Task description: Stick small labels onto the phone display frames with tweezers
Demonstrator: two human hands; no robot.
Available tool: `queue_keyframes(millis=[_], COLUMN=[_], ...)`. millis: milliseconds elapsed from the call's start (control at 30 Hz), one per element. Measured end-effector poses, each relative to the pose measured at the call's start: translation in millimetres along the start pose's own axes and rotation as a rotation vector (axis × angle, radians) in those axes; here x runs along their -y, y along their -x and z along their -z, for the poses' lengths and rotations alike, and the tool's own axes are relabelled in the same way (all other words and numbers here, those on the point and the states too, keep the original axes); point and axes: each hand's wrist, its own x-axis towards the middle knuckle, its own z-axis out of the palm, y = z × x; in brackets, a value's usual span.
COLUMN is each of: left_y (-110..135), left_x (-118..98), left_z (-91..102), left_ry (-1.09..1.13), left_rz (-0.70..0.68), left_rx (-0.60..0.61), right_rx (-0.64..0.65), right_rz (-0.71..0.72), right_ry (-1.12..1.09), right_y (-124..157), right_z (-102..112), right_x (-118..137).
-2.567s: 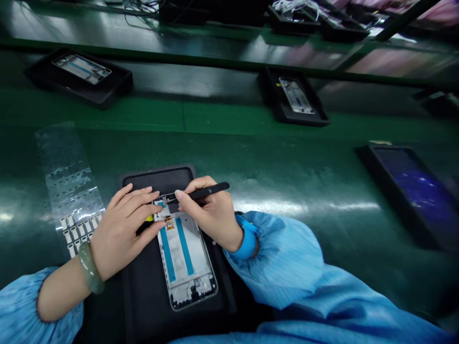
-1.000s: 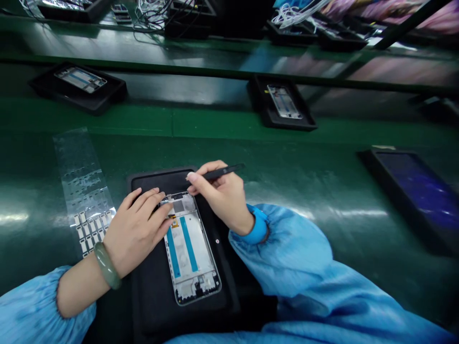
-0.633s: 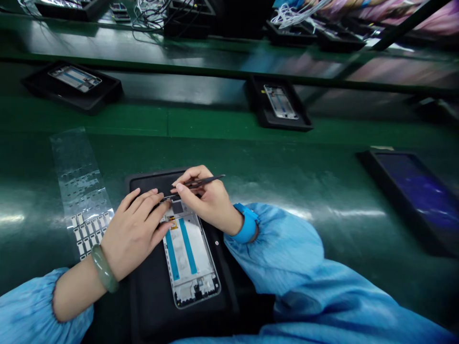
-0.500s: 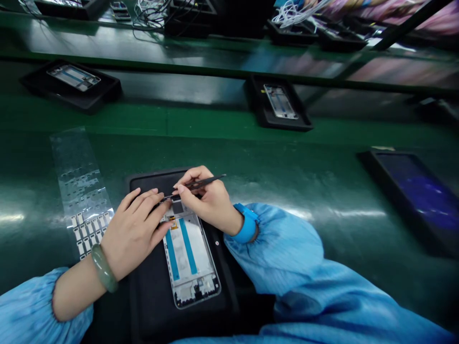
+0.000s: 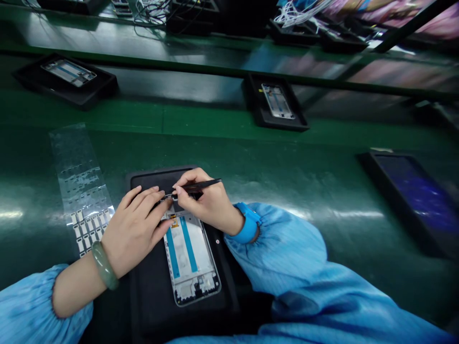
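A phone frame (image 5: 190, 258) with two blue strips lies on a black tray (image 5: 150, 306) in front of me. My left hand (image 5: 138, 224) rests over its upper left part, fingers stretched out and fingertips near the top edge. In a pinch, my right hand (image 5: 208, 200) holds dark tweezers (image 5: 201, 185), their tips at the frame's top end by my left fingertips. My fingers partly cover the spot where the tips touch. Left of the tray is a clear plastic sheet (image 5: 77, 162) with rows of small white stickers (image 5: 88, 229).
Farther back, a black tray (image 5: 103, 93) at left and another black tray (image 5: 301, 123) near the middle each hold a phone frame. A black tray with a purple-blue surface (image 5: 423, 191) stands at right. Cables (image 5: 154, 12) lie on the raised shelf behind.
The tweezers' back end has dipped slightly and swung a little left in my right hand. My left hand stays in place. The view has shifted slightly.
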Motion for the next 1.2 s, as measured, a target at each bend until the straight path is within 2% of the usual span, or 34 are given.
queue_keyframes(millis=[133,267,333,500,767,1033,1200], left_y=[-0.3,-0.3,-0.3,-0.2,-0.2,-1.1,-1.4], left_x=[-0.4,-0.3,-0.3,-1.1,-2.1,-2.1,-1.1], left_z=[0.3,0.0,-0.3,0.3,1.0,0.5,-0.6], left_ry=[0.001,0.008,0.011,0.031,0.037,0.038,0.028], left_rz=[0.000,-0.001,0.000,0.002,0.005,0.006,0.000], left_rx=[-0.001,-0.002,-0.007,0.001,0.006,0.004,-0.017], right_rx=[0.061,0.151,0.134,-0.004,-0.006,0.029,0.048], right_rz=[0.019,0.100,0.120,0.070,0.058,0.130,0.053], right_ry=[0.073,0.187,0.170,0.037,0.071,0.180,0.155], right_y=[-4.1,-7.0,-6.6,-1.4,2.1,2.0,-5.7], right_z=[2.0,2.6,2.6,1.2,-2.6,-4.5,-4.1], right_x=[2.4,5.4,4.2,-3.4,-4.4,-0.5,-1.3])
